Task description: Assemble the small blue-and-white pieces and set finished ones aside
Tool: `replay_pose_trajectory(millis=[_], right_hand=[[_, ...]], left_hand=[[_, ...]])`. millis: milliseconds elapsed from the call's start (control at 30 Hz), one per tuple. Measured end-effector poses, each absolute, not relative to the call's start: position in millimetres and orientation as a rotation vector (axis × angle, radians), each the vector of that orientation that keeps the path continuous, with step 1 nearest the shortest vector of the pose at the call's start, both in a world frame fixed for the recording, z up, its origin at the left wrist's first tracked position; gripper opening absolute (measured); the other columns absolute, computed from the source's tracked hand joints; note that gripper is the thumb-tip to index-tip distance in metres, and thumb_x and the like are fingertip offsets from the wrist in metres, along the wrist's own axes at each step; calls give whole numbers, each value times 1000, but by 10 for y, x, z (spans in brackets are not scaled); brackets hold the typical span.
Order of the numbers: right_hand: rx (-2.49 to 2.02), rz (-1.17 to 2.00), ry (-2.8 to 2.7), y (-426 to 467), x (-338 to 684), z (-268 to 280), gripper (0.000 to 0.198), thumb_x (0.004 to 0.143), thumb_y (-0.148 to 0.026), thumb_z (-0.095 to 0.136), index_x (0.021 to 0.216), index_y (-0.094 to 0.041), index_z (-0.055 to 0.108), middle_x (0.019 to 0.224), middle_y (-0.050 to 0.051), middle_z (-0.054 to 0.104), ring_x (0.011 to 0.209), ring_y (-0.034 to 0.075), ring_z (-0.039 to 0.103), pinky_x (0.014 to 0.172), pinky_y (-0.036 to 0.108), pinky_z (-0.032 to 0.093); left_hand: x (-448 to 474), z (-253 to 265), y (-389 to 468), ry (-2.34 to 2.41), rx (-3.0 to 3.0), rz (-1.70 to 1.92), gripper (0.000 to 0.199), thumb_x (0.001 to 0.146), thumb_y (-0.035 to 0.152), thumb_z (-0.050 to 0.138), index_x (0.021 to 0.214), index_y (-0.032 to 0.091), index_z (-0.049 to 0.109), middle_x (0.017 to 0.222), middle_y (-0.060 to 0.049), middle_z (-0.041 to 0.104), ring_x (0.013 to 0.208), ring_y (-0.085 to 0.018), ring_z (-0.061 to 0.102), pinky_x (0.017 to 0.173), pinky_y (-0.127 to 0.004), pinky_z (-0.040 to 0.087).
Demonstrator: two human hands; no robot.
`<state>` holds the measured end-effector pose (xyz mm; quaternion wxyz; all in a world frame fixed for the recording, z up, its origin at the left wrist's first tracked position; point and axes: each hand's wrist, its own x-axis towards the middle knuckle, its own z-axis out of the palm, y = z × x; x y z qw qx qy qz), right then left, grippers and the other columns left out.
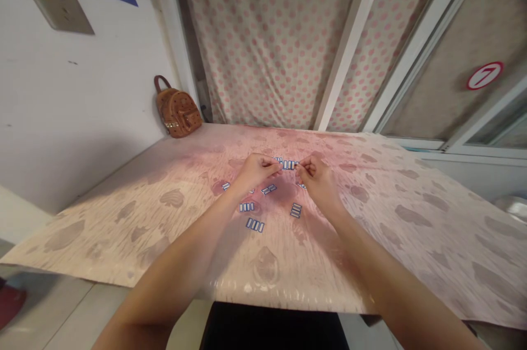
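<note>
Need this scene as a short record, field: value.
left: left hand pinching the left end of a striped piece
right: right hand pinching its right end
loose items: similar blue-and-white pieces scattered on the tablecloth
partly hidden: some pieces, behind hands and left forearm
back left: small brown backpack by the wall
background: dotted curtain

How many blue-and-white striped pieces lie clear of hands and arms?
4: front piece, left piece just beyond it, right piece, and angled back piece (possibly two overlapping). Others are partly hidden by the left hand, right hand and left forearm; more may be covered.
</note>
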<state>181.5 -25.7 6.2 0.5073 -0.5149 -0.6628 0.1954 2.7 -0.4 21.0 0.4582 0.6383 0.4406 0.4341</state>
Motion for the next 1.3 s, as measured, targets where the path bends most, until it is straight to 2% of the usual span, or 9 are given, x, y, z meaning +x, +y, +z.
replay_pose_trajectory(millis=[1033,1300], right_hand=[[-1182,588,-1540,-254,1756,-22,13,85,-31,56,79,-21,52,67,0,62,53,13,56,53,26,43],[-1127,546,-1488,-221,1808,10,15,87,-33,53,92,-20,57,77,2,62,62,14,57,60,28,45]], left_hand=[[39,172,-9,1014,1550,1039,14,81,22,66,74,12,74,71,-6,73,62,-11,64,61,-21,50],[33,244,-41,1039,1518,1065,14,81,19,65,72,11,73,68,-5,71,56,-8,61,59,-20,49]])
